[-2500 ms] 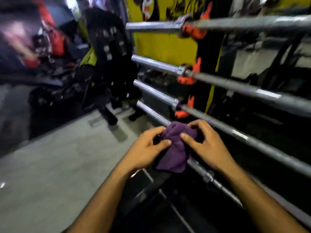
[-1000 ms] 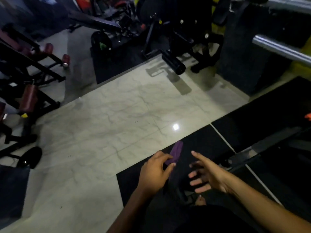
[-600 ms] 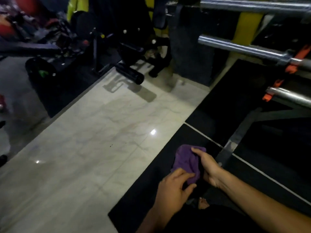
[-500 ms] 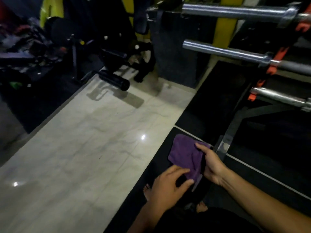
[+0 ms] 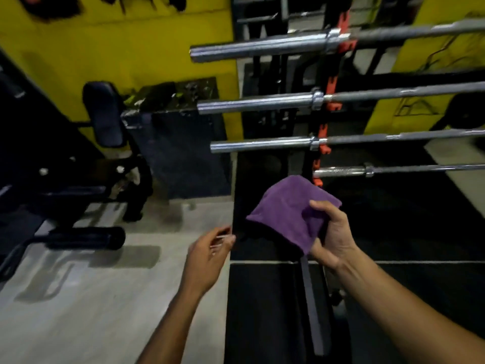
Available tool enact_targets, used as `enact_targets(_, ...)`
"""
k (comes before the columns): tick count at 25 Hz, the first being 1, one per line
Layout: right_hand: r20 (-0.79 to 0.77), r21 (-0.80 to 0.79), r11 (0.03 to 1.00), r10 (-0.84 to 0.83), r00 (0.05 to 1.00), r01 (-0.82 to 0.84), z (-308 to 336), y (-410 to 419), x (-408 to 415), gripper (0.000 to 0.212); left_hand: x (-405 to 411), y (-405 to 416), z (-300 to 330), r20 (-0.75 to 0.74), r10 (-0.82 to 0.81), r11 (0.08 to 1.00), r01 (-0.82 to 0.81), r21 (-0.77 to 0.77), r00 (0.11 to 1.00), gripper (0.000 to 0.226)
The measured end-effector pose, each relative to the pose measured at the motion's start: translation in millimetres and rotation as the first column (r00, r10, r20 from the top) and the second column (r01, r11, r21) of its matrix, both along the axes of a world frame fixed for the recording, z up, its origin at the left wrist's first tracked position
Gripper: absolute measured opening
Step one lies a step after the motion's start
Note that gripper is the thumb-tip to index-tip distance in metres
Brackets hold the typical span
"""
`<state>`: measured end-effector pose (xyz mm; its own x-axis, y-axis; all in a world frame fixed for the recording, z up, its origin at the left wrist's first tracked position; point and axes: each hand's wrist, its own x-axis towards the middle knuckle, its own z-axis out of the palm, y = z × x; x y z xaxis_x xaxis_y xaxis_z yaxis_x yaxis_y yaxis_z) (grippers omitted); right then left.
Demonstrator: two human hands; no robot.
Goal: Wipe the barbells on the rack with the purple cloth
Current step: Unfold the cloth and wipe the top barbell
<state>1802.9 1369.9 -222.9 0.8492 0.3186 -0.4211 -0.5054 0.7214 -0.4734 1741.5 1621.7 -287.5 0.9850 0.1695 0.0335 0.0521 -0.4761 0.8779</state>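
Several steel barbells lie level on a black rack [image 5: 324, 122] with orange hooks: the top barbell [image 5: 262, 47], a second barbell [image 5: 252, 105], a third barbell [image 5: 259, 145] and the lowest barbell [image 5: 341, 171]. My right hand [image 5: 332, 232] holds the purple cloth [image 5: 288, 211] spread out just below the lowest bar's end, thumb on top of the cloth. My left hand [image 5: 210, 254] hovers to the cloth's left, apart from it, fingers loosely curled and blurred, holding nothing.
A black padded gym bench [image 5: 102, 114] and its roller [image 5: 84, 241] stand at the left on the pale tiled floor [image 5: 91, 311]. A yellow wall [image 5: 118, 43] is behind. Black rubber matting [image 5: 262, 311] and the rack's base rail [image 5: 312, 311] lie under my arms.
My view has swung up from the floor to the rack. My left hand has let go of the cloth and drawn to the left; my right hand has lifted the cloth toward the lowest bar.
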Motion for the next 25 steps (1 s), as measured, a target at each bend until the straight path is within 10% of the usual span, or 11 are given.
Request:
enact_targets(7, 0.342, -0.099, 0.963, -0.202, 0.918, 0.249, 114.3, -9.6, 42.0, 0.042, 157.1, 1.2, 161.0, 0.361, -0.306, 0.93, 0.196, 0.309, 0.881, 0.037)
enact_targets(15, 0.583, 0.004, 0.82, -0.467, 0.665, 0.573, 216.9, -64.8, 164.3, 0.048, 318.5, -3.5, 311.4, 0.456, -0.507, 0.701, 0.042, 0.712, 0.732, 0.063)
enact_targets(25, 0.954, 0.12, 0.581, -0.293, 0.069, 0.805, 372.2, -132.9, 362.5, 0.034, 517.4, -81.0, 485.0, 0.5, -0.656, 0.457, -0.229, 0.859, 0.566, 0.062)
